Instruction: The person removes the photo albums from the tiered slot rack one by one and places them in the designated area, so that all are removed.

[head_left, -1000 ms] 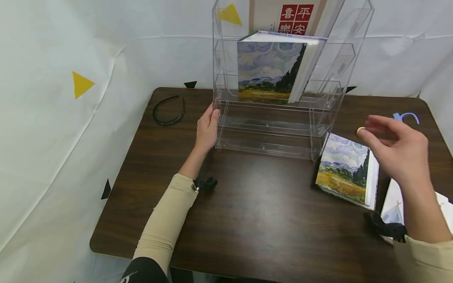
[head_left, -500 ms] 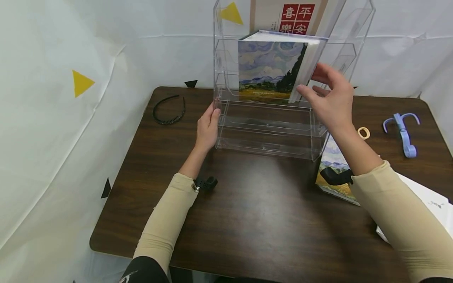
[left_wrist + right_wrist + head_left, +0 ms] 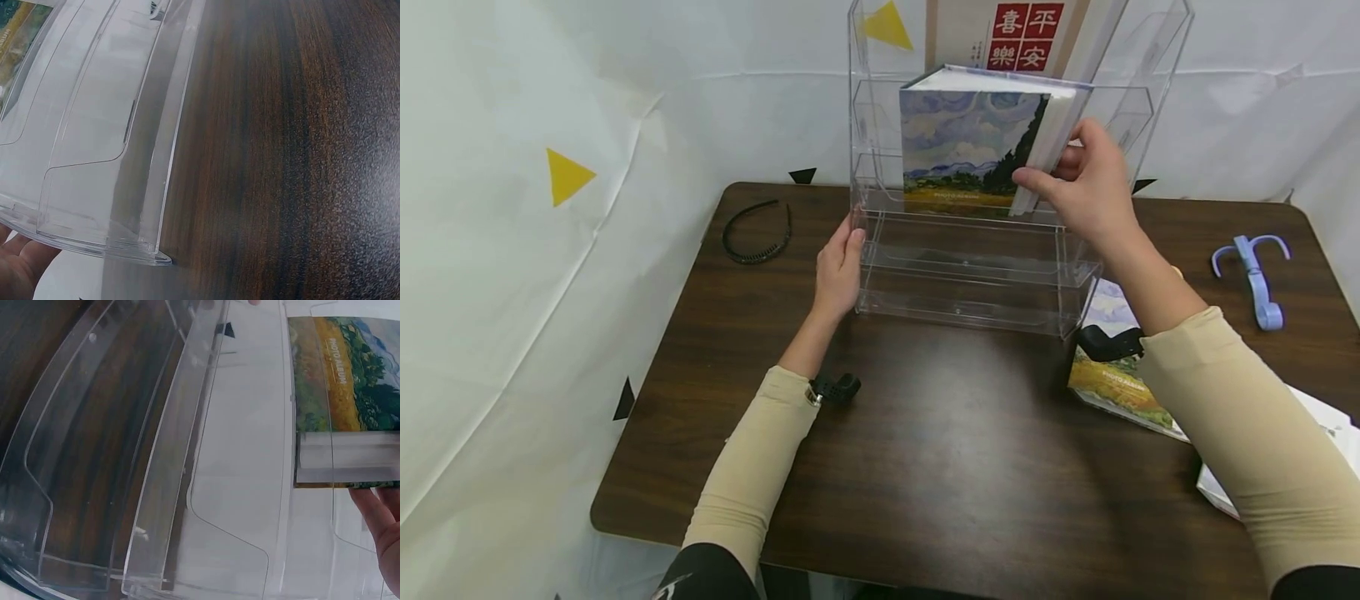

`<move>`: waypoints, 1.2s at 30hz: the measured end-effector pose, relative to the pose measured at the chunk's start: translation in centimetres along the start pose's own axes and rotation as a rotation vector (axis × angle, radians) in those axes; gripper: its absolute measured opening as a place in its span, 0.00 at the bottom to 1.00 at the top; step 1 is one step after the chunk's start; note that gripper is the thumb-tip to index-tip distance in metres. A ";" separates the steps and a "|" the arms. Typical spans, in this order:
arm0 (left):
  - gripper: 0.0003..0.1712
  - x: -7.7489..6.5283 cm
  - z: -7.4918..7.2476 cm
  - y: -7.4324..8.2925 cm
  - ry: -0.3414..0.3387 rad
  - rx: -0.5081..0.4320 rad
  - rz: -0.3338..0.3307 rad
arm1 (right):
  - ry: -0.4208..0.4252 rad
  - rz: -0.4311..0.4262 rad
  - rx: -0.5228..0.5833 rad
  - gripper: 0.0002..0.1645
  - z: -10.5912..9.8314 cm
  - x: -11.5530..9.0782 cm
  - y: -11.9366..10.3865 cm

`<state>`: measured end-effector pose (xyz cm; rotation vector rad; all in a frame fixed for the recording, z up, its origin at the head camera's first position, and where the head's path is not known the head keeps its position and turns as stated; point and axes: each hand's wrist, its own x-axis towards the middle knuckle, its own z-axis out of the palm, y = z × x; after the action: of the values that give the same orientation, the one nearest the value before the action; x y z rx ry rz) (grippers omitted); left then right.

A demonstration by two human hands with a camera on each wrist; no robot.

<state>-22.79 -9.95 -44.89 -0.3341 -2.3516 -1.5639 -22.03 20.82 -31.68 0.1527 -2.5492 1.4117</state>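
Note:
My left hand [image 3: 838, 271] holds the left side of a clear acrylic tiered rack [image 3: 962, 312], thumb toward the front. In the left wrist view, its fingers [image 3: 28, 259] show past the rack's side panel [image 3: 81, 212]. A photo album [image 3: 973, 150] with a painted landscape cover stands in a middle tier, its pages facing right. My right hand [image 3: 1093, 187] pinches the album's right edge, thumb at the front cover and the other fingers behind. The right wrist view shows the fingers [image 3: 375, 512] at the back cover of the album [image 3: 356, 375].
Behind that album stands a beige book [image 3: 970, 33] with red character squares. A second landscape album [image 3: 1112, 375] lies beneath my right forearm, near white books [image 3: 1221, 492]. A blue hook-shaped object [image 3: 1255, 279] lies at right, a black headband [image 3: 760, 254] at left.
My right hand has moved left from above the table's right side to the album in the rack, and its fingers have closed on the right edge. The left hand stays on the rack.

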 end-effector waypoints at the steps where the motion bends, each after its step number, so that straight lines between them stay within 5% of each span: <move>1: 0.25 0.0 0.0 0.0 -0.001 0.001 0.000 | -0.004 -0.013 -0.004 0.30 0.0 0.0 0.0; 14: 0.25 -0.1 0.2 0.1 -0.009 0.026 -0.009 | 0.047 -0.066 0.069 0.26 -0.3 0.1 -0.2; 20: 0.25 -0.1 0.1 0.3 -0.010 0.034 -0.002 | 0.097 -0.177 0.107 0.23 -1.7 -0.3 -1.6; 27: 0.25 -0.2 -0.1 0.3 -0.013 0.027 -0.003 | 0.222 -0.341 0.512 0.17 -3.9 -2.4 -2.2; 32: 0.25 -0.3 -0.1 0.3 -0.013 0.020 0.005 | 0.178 -0.168 0.811 0.17 -4.7 -6.5 -2.1; 36: 0.25 -0.3 -0.1 0.1 -0.016 0.020 0.009 | 0.057 -0.010 0.824 0.18 -4.6 -10.9 -0.4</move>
<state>-22.42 -10.01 -44.86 -0.3537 -2.3731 -1.5386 -10.72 24.29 -31.62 0.2450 -1.7636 2.3209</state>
